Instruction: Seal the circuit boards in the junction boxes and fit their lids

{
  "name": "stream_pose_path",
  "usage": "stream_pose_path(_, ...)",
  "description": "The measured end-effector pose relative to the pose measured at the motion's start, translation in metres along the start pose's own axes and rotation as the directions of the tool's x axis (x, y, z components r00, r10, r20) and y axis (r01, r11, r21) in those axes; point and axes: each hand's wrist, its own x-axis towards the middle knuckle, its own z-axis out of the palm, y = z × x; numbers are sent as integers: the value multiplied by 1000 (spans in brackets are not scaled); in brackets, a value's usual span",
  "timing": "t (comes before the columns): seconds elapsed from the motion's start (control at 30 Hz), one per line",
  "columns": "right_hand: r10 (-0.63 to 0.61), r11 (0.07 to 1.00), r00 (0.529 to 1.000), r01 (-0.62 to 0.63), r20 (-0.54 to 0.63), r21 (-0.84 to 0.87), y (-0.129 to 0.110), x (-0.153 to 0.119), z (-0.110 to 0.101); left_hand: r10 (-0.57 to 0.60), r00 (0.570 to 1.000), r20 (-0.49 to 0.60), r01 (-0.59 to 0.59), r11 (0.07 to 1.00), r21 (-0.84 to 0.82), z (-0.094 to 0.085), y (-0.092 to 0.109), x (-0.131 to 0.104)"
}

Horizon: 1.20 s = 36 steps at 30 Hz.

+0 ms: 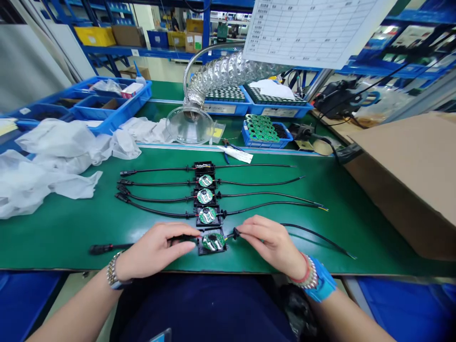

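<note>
probably, with the left hand [151, 251] pinching the left cable [123, 246] and the right hand [272, 241] closed on a black grommet [235, 233], the circuit board [213, 242] between them could tilt, or its thin wires strain, if they pull unevenly.

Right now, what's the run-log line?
left hand: at left edge of case | right hand: pinching cable collar | board: on case | beyond: four cases

Paper sheet [302, 35]: cropped by top edge, print too small to be read | cardboard box [402, 166]: cropped by right edge | nearest left-side cable [123, 246]: partly covered by left hand [160, 248]
</note>
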Motion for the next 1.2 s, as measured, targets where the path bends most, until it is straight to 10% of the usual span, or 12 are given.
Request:
stream_pose_path(0.27, -175, 889, 977, 209, 121, -408, -35, -7, -5, 340, 932, -126, -234, 829, 507, 26, -8, 15)
stream_pose_path(0.43, -164, 847, 960, 255, 226, -466, -47, -8, 10, 355, 931, -89, -203, 702, 682, 41, -11, 22)
stream_pose_path(0.9, -38, 858, 974, 147, 225, -492, -46, -17, 31, 311, 924, 221, -378, 663, 646, 35, -22, 13)
stream_pose_path(1.2, 14, 898, 879, 199, 477, -392, -38, -8, 28, 280, 929, 241, -369, 654, 661, 36, -19, 17)
